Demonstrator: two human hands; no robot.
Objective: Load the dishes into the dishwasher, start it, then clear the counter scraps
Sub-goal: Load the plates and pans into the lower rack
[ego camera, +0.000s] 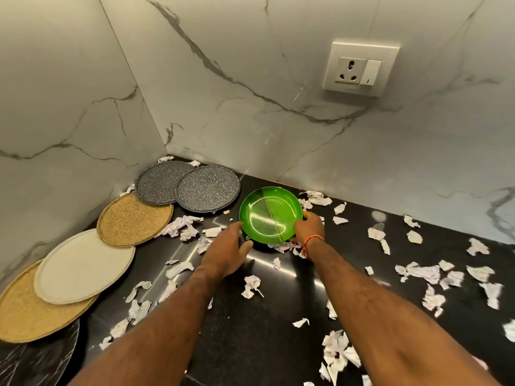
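Note:
A shiny green plate [269, 214] is tilted up off the black counter [250, 330] near the back wall. My right hand [308, 227] grips its right rim with curled fingers. My left hand [225, 253] reaches toward the plate's left edge with fingers extended, close to the rim; whether it touches is unclear. Along the left wall lie two speckled grey plates [207, 188], a tan woven plate [133, 220], a white plate [83, 266], a larger tan plate [30, 316] and a dark marbled plate [39, 360]. Torn white paper scraps [420, 273] litter the counter.
Marble walls meet in a corner behind the plates. A wall socket with a switch [359, 69] sits on the back wall at the upper right. Scraps lie thickest on the counter's right side and around the green plate.

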